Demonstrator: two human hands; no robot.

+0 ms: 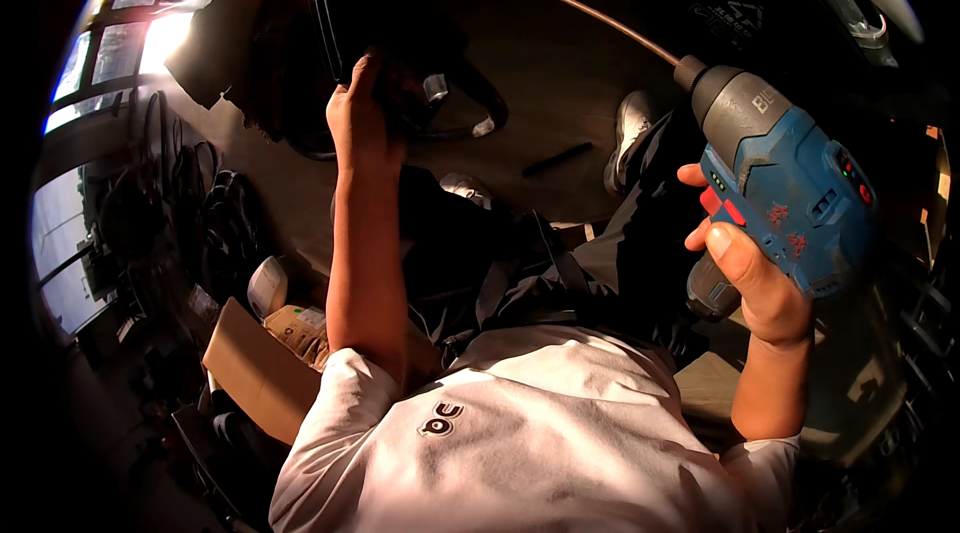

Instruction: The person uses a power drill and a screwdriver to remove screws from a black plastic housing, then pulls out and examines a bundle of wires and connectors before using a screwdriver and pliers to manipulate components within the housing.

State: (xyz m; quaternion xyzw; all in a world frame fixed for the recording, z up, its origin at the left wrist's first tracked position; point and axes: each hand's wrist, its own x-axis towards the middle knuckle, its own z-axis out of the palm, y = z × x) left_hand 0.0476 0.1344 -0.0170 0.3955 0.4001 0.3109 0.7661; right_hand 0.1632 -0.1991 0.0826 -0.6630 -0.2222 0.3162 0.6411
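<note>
"How's the left arm set, from where you're standing?"

"Stretched almost straight out ahead, the left hand closed in a hold. Its thumb points forward, and most of its fingers are lost in shadow."

"And the right arm?"

"Forearm raised, out to that side. The right hand is curled in a grip, thumb slanting forward and inward, a couple of fingertips showing past it."

"Hands close together?"

"No, well apart, the left reaching farther forward."

My blue-and-grey, pistol-shaped drill looks like matt plastic; its thin, copper-coloured bit, smooth metal. The black, straight-edged object I grip has a glossy edge. My white short-sleeved shirt is matt, creased cloth; the brown, flat-sided box, dull cardboard.
</note>
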